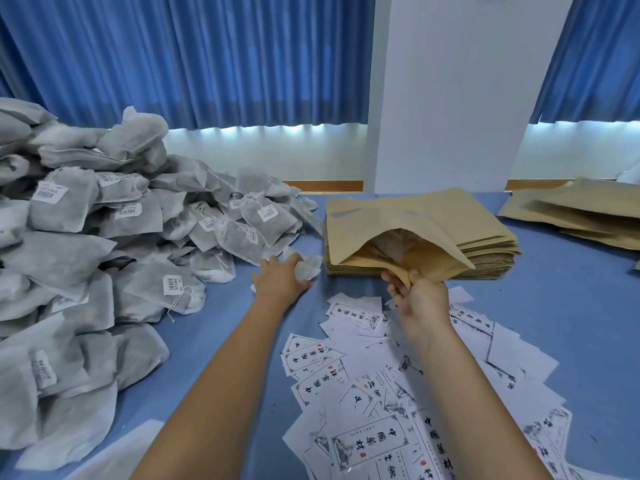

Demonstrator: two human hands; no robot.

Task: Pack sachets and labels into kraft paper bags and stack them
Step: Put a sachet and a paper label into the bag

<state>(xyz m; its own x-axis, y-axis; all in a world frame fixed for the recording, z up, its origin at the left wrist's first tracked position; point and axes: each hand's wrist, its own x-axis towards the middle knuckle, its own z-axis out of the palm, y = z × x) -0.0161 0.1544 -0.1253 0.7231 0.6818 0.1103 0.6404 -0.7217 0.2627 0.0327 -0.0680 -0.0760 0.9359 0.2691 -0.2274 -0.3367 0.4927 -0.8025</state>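
L hand fingers curled round sachet, R hand fingers pinching open kraft bag

Worktop: heap of sachets at left; stack of kraft paper bags at far centre; second pile of bags at far right; loose labels spread over the near right, before the stack. One open bag rests atop the stack, its mouth at the near edge, held there by the right hand. Left hand grips a single sachet between heap and stack.
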